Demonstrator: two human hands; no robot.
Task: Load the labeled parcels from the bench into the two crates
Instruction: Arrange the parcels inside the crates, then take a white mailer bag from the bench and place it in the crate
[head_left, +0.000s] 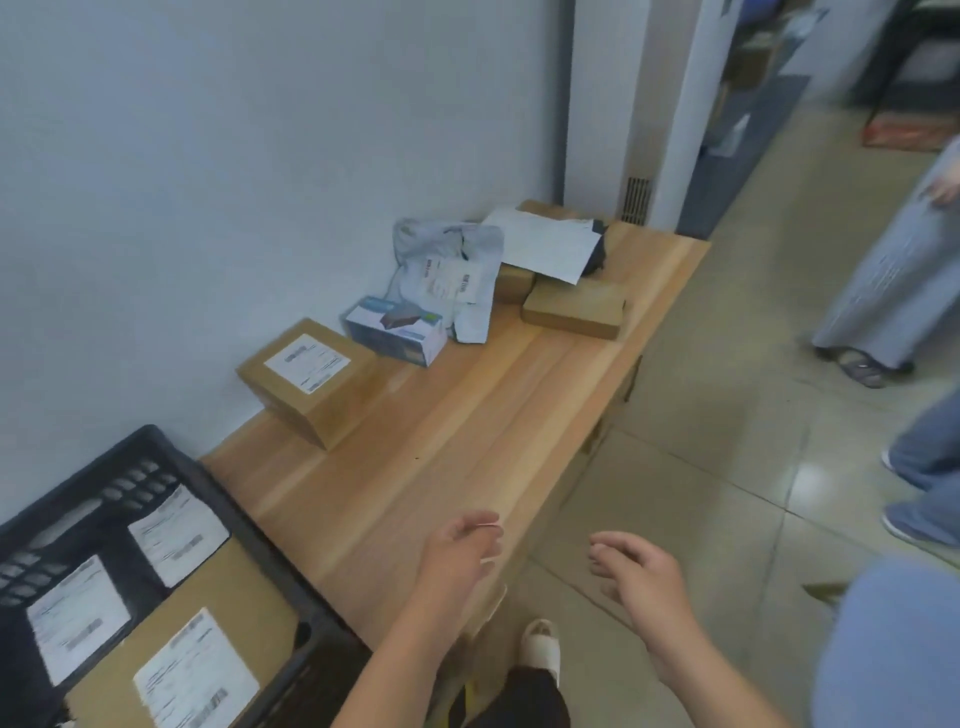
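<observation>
Left hand and right hand empty, fingers loosely curled, at near end of bench. Brown labeled box and grey mailer sit by wall; crate part-filled. Risk: floppy mailer slips from a one-handed grab.

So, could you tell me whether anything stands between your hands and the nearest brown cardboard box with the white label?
Nothing visible does: only bare wooden bench lies between the left hand, the right hand and that brown cardboard box. The blue printed carton sits beyond it.
</observation>
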